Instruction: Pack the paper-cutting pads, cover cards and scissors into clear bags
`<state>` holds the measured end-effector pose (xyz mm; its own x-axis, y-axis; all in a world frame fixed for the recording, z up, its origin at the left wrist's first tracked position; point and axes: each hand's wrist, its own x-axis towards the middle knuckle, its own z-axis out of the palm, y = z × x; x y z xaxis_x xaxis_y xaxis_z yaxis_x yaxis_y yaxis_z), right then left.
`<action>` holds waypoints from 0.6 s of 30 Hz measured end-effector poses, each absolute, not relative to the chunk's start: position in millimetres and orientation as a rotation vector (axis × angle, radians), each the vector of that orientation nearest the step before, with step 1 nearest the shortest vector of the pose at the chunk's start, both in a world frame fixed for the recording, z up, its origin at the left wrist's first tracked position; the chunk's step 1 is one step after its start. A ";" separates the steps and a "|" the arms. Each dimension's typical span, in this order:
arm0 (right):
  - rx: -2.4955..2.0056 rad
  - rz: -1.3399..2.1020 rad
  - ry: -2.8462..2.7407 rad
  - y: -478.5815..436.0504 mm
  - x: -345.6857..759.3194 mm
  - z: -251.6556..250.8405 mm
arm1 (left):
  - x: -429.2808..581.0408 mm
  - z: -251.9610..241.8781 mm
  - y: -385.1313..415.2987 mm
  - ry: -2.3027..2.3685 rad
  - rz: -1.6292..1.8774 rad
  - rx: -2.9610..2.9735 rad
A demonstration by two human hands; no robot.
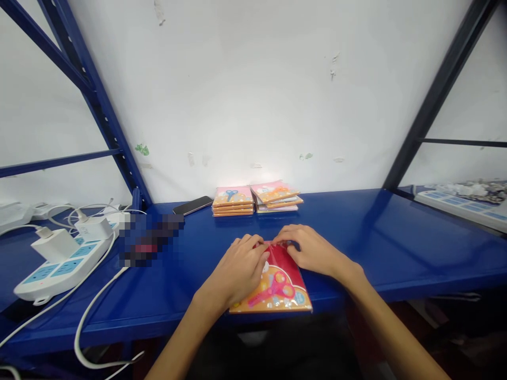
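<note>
A red and orange packet printed with scissors lies on the blue shelf, near its front edge. My left hand rests on the packet's left part, fingers curled at its top edge. My right hand pinches the same top edge from the right. The fingertips of both hands meet at the packet's far end. Two stacks of similar packets stand behind, close to the wall.
A black phone lies left of the stacks. White power strips with chargers and cables fill the left end. Blue frame posts rise at left, a dark post at right. More items sit far right.
</note>
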<state>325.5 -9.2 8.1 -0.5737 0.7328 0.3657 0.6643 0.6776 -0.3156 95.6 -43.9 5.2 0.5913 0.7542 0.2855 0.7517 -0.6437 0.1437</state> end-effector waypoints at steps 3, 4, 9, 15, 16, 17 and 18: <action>-1.151 0.206 -2.385 -9.0 326.5 8.8 | 94.4 6.5 -44.2 1.382 0.488 2.786; -1.153 0.212 -2.380 -9.5 326.2 9.2 | 94.4 6.5 -44.4 1.381 0.487 2.778; -1.069 0.213 -2.426 -13.5 320.4 11.6 | 96.7 6.1 -46.4 1.327 0.459 2.756; -1.138 0.176 -2.415 -15.8 316.0 11.1 | 97.3 6.7 -46.5 1.443 0.436 2.756; -1.108 0.176 -2.435 -16.2 314.6 10.7 | 97.3 6.5 -46.4 1.441 0.441 2.758; -1.076 0.178 -2.457 -16.7 312.8 10.2 | 97.3 6.2 -46.3 1.432 0.447 2.761; -1.052 0.183 -2.473 -17.1 311.2 9.9 | 97.1 6.1 -46.2 1.420 0.453 2.761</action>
